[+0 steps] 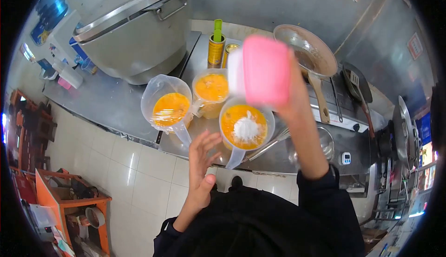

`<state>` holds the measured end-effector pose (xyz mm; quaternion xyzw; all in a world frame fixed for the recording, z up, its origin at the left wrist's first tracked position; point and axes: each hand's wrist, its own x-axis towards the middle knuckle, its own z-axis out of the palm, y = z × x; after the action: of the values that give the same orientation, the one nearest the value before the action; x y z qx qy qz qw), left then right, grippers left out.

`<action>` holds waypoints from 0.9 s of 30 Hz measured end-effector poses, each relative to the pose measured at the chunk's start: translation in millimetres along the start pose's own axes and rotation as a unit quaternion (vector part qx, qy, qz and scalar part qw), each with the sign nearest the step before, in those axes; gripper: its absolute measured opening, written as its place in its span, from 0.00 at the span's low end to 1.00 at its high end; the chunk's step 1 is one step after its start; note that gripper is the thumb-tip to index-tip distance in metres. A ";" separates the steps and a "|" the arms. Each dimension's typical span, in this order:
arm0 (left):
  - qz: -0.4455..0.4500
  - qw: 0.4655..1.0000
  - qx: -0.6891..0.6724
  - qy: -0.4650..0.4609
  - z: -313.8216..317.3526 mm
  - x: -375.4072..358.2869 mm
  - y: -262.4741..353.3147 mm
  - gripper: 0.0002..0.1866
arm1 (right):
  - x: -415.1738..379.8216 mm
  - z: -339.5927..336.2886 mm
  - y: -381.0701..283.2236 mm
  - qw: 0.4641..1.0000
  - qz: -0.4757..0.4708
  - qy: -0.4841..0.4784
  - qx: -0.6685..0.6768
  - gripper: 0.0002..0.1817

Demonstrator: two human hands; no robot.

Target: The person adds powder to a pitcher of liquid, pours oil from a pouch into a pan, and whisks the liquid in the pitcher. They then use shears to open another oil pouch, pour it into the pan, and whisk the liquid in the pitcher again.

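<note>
My right hand (296, 100) is closed round a pink and white plastic container (266, 71), raised above the counter and blurred by motion. Under it stands a clear plastic measuring jug (237, 156) of orange-yellow liquid (227, 123) with a heap of white powder (247, 129) on top. My left hand (202, 169), fingers apart and holding nothing, is just left of that jug's handle. Two more jugs of similar liquid, a left jug (151, 88) and a middle jug (197, 106), stand beside it, the left one apparently covered with cling film. A wire whisk (275, 141) lies right of the powdered jug.
A large metal pot (134, 48) stands at back left, near a yellow can (216, 50). At right are a frying pan (318, 55), a clear bowl (328, 141), a small timer (346, 158) and a slotted turner (356, 81). An orange cabinet (51, 196) stands on the floor.
</note>
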<state>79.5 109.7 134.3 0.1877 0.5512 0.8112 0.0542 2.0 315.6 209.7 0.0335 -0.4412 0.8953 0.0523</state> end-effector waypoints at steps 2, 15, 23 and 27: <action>-0.032 0.998 0.036 0.038 -19.1 -10.9 -10.9 0.36 | 68.3 -9.6 -5.7 0.996 0.049 0.042 -0.062 0.27; -0.151 0.916 0.089 0.361 -96.0 -80.5 -49.0 0.22 | 281.3 -109.1 189.0 0.818 0.271 0.006 -0.507 0.31; -0.092 0.933 0.002 0.349 -92.1 -71.5 -63.1 0.33 | 300.2 -159.6 227.9 0.819 0.382 -0.061 -0.425 0.35; -0.069 0.964 -0.038 0.255 -89.5 -67.1 -88.3 0.36 | 369.2 -219.2 256.1 0.528 0.143 -0.119 -0.828 0.18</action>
<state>98.4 45.8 8.4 -0.0662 0.5272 0.8468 -0.0254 -399.0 358.2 -85.9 0.0180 -0.9858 0.1109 -0.1248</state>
